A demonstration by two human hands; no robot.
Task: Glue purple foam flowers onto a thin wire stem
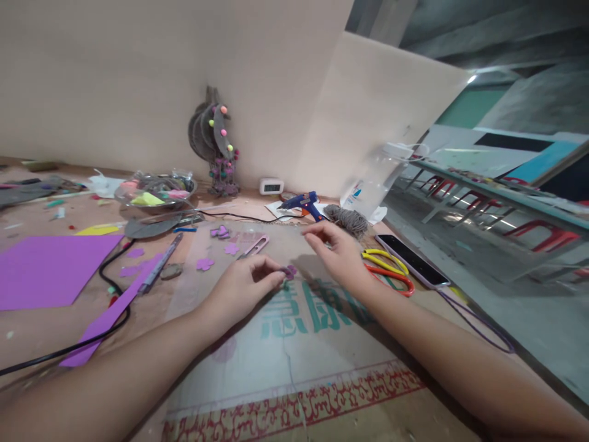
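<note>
My left hand [252, 282] is closed, thumb and finger pinching a small purple flower [289, 271] above the plastic sheet with green printed characters. My right hand [335, 250] hovers to the right of the flower, fingers loosely curved and apart, with nothing visible in them. Beyond it stands a blue glue gun [301, 201] with an orange trigger. A pink utility knife [256, 245] lies just past my left hand. Purple flower cut-outs [205, 264] are scattered to its left, near a folded purple piece [219, 231].
Purple foam sheet [50, 270], marker [161, 264] and black cord lie left. Behind are a bowl of craft bits [156, 189], a hanging pom-pom ornament [214, 141] and a small clock [271, 186]. Right: grey yarn [347, 220], yellow-orange scissors handles [389, 270], phone [411, 261], clear bottle [375, 178].
</note>
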